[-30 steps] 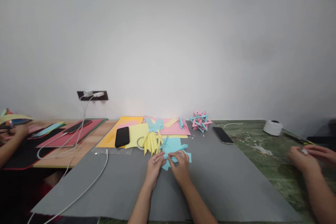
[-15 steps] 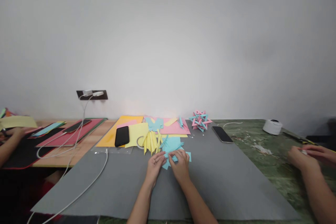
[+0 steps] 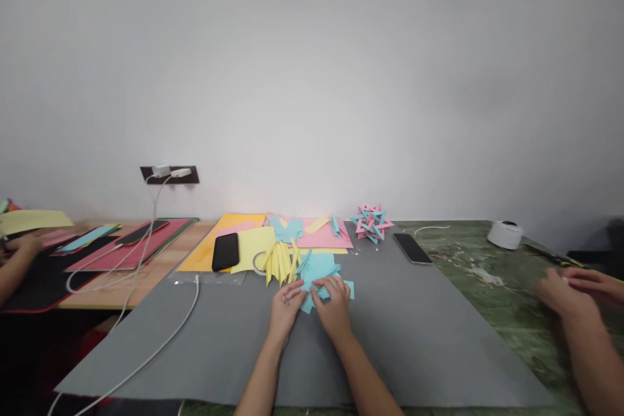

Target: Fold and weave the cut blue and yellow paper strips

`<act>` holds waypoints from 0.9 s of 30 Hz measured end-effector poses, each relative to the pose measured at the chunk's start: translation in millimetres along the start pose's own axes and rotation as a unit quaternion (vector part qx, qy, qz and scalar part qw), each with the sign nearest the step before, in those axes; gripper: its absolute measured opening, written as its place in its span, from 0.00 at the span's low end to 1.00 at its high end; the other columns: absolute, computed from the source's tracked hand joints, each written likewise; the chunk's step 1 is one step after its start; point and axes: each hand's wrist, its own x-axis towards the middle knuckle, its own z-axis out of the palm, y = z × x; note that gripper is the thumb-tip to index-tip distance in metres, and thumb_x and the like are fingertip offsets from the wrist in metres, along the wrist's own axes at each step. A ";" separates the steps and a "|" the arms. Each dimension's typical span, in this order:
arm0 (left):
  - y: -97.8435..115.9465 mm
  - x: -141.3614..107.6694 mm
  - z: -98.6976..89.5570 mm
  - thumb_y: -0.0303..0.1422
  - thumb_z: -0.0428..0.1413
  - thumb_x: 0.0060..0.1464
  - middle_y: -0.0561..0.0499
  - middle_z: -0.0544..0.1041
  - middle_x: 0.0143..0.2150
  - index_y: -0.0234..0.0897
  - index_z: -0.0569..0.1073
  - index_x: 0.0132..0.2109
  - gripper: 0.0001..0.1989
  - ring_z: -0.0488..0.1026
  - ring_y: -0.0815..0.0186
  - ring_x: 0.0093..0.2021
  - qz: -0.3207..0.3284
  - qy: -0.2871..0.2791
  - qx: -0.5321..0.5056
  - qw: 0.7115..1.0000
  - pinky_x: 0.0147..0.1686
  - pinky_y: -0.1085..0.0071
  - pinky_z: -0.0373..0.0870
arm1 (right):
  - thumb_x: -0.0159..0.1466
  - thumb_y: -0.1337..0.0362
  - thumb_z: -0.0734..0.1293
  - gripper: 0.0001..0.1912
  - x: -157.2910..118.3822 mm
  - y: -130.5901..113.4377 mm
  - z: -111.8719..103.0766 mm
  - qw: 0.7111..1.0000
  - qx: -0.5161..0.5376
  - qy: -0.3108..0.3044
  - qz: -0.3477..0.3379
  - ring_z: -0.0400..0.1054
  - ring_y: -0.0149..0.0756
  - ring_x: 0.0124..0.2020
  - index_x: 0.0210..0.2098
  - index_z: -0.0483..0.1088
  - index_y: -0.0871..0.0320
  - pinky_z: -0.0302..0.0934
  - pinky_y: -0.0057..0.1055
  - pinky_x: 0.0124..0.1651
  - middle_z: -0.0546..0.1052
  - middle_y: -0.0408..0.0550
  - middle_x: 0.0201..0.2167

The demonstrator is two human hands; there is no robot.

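Observation:
Both my hands are at the middle of the grey mat point(image 3: 414, 338), over pale blue paper pieces point(image 3: 322, 264). My left hand point(image 3: 286, 307) has its fingertips closed at the left side of a small blue paper piece. My right hand point(image 3: 333, 304) pinches the same piece from the right, thumb and index finger together. The fingers partly cover the piece. Folded yellow strips point(image 3: 279, 263) lie just beyond my left hand. A pink and blue folded paper star ball point(image 3: 372, 223) sits farther back to the right.
A black phone point(image 3: 225, 252) lies on yellow sheets; another phone point(image 3: 412, 249) lies right. A white cable point(image 3: 166, 344) crosses the mat's left side. A person's hands point(image 3: 568, 292) work at the right, near a white roll point(image 3: 505, 235); another person's hand point(image 3: 23, 253) is far left.
My fingers have shifted slightly around the blue paper, the right thumb and fingertips moving a little left. The yellow sheet held by the person at far left has moved slightly.

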 end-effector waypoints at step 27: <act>-3.1 0.2 1.1 0.33 0.60 0.32 0.43 0.77 0.28 0.30 0.73 0.34 0.17 0.72 0.62 0.31 0.042 0.051 0.017 0.998 0.31 0.71 0.68 | 0.46 0.55 0.63 0.17 -2.4 15.2 13.7 0.944 0.239 -0.137 0.181 0.53 0.25 0.16 0.10 0.59 0.60 0.50 0.22 0.21 0.58 0.38 0.10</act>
